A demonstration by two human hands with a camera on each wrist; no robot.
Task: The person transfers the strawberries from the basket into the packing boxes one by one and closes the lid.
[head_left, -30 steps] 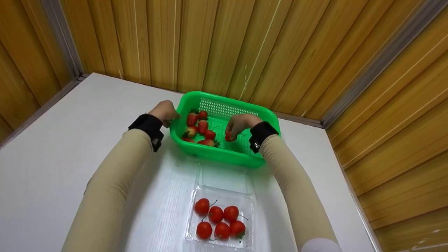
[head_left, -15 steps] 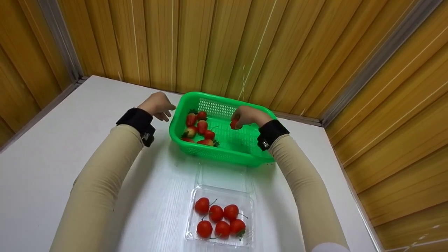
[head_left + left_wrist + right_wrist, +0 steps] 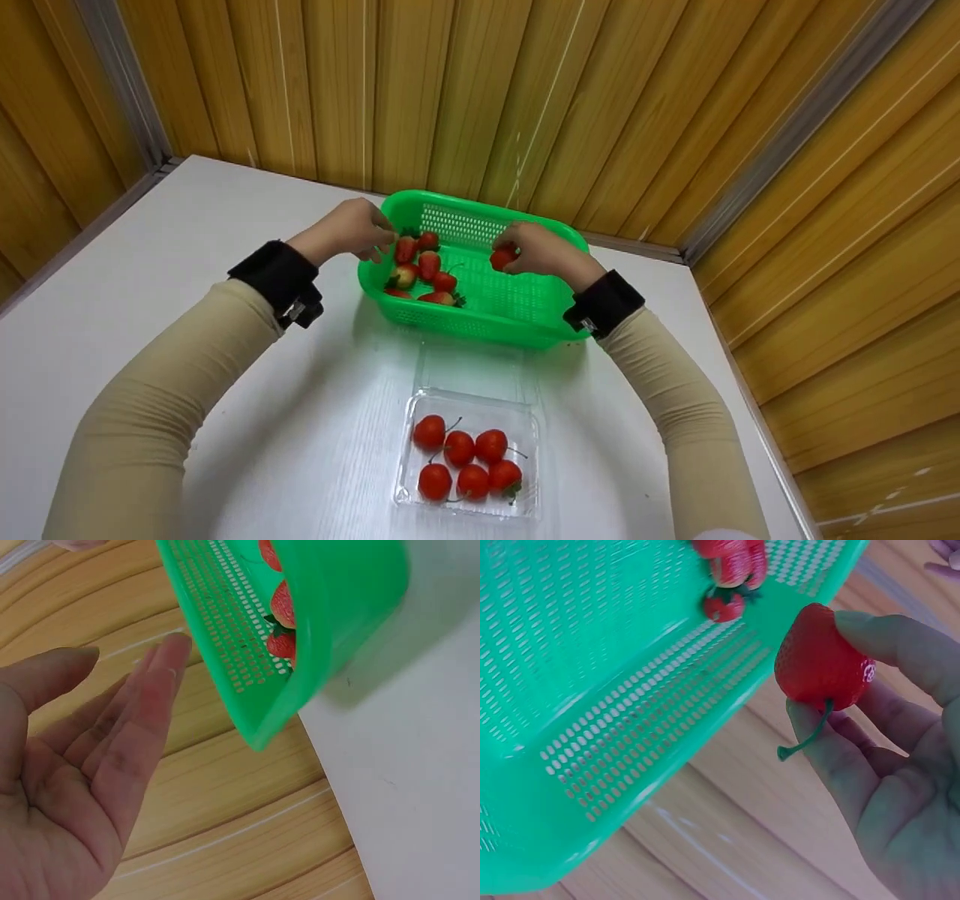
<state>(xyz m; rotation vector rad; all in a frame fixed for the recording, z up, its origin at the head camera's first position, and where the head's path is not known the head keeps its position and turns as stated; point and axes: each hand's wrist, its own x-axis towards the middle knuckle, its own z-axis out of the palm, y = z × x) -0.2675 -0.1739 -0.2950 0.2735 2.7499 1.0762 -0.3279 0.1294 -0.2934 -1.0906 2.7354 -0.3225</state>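
My right hand [image 3: 536, 251] holds a red cherry [image 3: 821, 660] between thumb and fingers, above the green basket [image 3: 480, 334]. Its green stem hangs down in the right wrist view. Over the basket's left rim hovers my left hand [image 3: 358, 231], fingers loosely extended; the left wrist view shows nothing in it and a gap to the basket wall. Several strawberries [image 3: 429, 265] lie in the basket's left part, along with a stemmed cherry [image 3: 445, 282]. Nearer to me, a clear plastic box [image 3: 405, 480] holds several red cherries [image 3: 459, 448], one with green leaves beside it.
The white table [image 3: 285, 420] carries the basket and the box. The box's clear lid [image 3: 469, 367] lies folded back toward the basket. Wood-look panel walls [image 3: 420, 90] rise behind the table and at both sides.
The right hand has lifted the cherry from the basket floor and moved slightly away. The left hand has let go of the basket's rim, moved off left, then come back over it.
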